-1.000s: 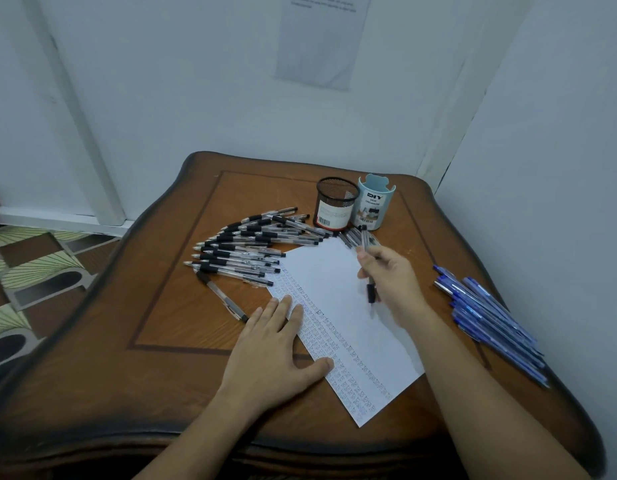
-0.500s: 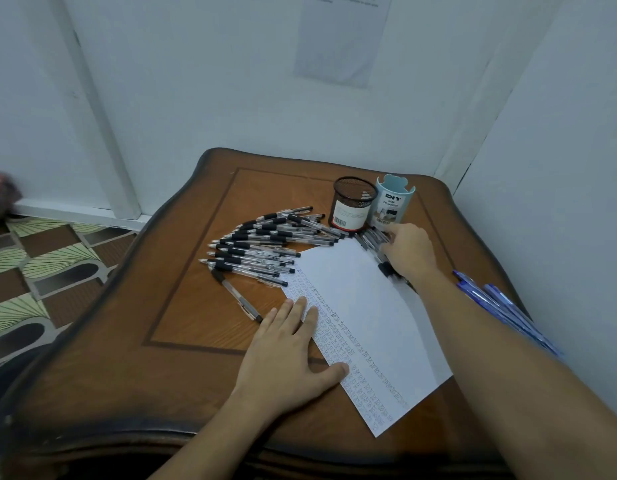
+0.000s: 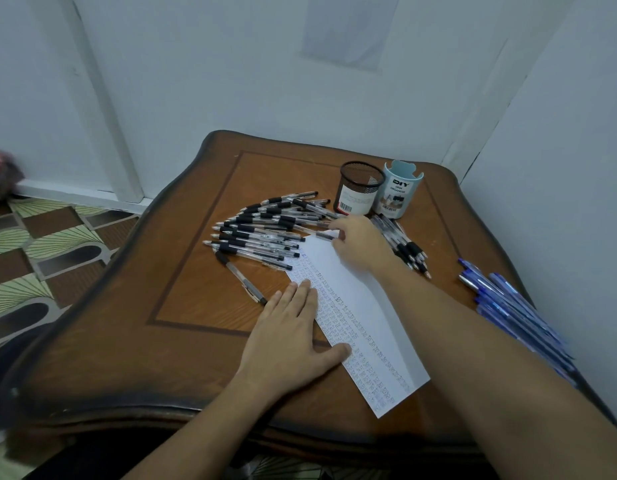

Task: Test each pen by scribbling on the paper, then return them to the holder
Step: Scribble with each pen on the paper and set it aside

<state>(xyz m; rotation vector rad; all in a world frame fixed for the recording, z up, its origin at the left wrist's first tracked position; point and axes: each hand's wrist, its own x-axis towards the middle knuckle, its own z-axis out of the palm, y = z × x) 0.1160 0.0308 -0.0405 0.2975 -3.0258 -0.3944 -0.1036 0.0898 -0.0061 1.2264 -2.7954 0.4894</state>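
Fingers [image 3: 302, 292] of the left hand [image 3: 286, 334] lie straight and close together, pressed flat on the near-left edge of the paper [image 3: 369, 306], with the thumb spread onto its rows of small scribbles. The right hand [image 3: 360, 242] is stretched over the far end of the sheet. Its fingers bend down onto the right ends of the fanned black pens [image 3: 262, 235], but whether they pinch one cannot be told.

One lone black pen [image 3: 241, 277] lies at an angle just near of the fan, close to the left fingertips. A second bunch of black pens [image 3: 406, 249] lies just right of the right hand. At the far side of the wooden surface [image 3: 196, 306] stand a black mesh holder [image 3: 360, 188] and, touching its right side, a pale blue organizer [image 3: 399, 192]. Blue pens [image 3: 515, 306] are heaped along the right edge.
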